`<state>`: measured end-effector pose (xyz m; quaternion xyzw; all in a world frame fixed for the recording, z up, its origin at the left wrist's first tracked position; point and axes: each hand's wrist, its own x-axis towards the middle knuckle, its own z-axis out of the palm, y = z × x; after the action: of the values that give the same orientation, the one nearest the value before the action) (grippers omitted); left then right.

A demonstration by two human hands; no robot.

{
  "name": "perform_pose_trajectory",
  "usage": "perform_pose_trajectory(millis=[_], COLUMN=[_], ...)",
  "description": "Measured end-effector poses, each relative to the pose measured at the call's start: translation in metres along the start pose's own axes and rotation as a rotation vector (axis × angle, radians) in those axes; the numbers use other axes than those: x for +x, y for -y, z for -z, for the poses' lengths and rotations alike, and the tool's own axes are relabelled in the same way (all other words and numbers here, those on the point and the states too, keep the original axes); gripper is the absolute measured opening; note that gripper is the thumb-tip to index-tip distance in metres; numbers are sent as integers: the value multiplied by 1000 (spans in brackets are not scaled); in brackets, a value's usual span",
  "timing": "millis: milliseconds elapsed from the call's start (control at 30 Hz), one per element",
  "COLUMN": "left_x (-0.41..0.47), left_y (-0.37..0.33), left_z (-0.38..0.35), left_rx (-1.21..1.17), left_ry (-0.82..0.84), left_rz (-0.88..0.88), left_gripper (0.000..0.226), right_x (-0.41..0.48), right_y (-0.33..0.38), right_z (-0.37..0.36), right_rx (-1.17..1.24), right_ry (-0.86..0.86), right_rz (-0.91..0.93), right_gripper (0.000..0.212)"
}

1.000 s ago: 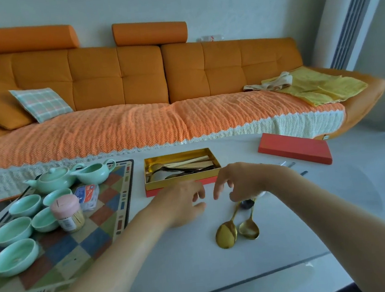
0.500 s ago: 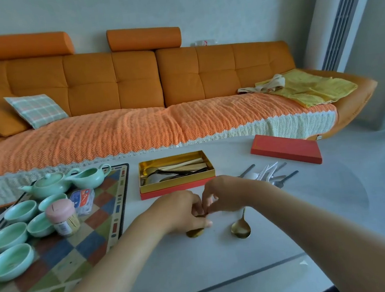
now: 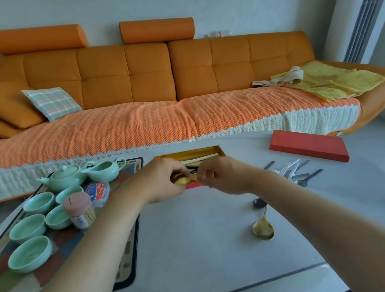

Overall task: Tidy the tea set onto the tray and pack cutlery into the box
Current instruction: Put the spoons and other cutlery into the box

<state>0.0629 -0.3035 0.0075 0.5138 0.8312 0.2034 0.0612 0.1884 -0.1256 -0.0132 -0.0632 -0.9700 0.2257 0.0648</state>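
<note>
From my remote seat I take the open box as my landmark: gold-lined, red at the base, lying on the white table with dark and pale cutlery inside it. Both hands meet right over its near edge. The left hand has its fingers and thumb curled round the bowl of a gold spoon, which lies roughly level above the box's front rim. The right hand has its fingers bent in toward the spoon's handle end, but the blur there keeps me from telling whether they pinch it or only touch it.

Nearer me than the box and to its right, a second gold spoon lies flat on the table, bowl toward me. A dark spoon sits just beyond it, partly hidden by the right forearm. To the right of the box lies a loose heap of silver cutlery, and beyond that heap the red lid.

Left of the box is the chequered tray with the tea set on it: a pale green teapot and pitcher at the far end, and five matching cups in front of them. Among the cups stands a pink-capped jar, with a small packet just behind it — closer to the box.
</note>
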Motion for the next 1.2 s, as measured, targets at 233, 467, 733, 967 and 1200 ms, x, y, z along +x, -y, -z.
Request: perform_pose_trajectory(millis=[233, 467, 733, 967, 1200], left_x=[13, 31, 37, 41, 41], left_y=[34, 56, 67, 63, 36], left_z=[-8, -33, -40, -42, -37], left_rx=[16, 131, 182, 278, 281], left_ry=[-259, -249, -44, 14, 18], left_rz=[40, 24, 96, 107, 64], left_gripper=[29, 36, 59, 61, 60], right_x=[34, 65, 86, 78, 53], right_y=[-9, -25, -30, -25, -23], right_z=[4, -19, -25, -27, -21], right_rx=[42, 94, 74, 56, 67], right_ry=[-191, -211, -161, -216, -171], right_rz=[-61, -185, -302, -252, -151], right_gripper=[19, 22, 28, 23, 25])
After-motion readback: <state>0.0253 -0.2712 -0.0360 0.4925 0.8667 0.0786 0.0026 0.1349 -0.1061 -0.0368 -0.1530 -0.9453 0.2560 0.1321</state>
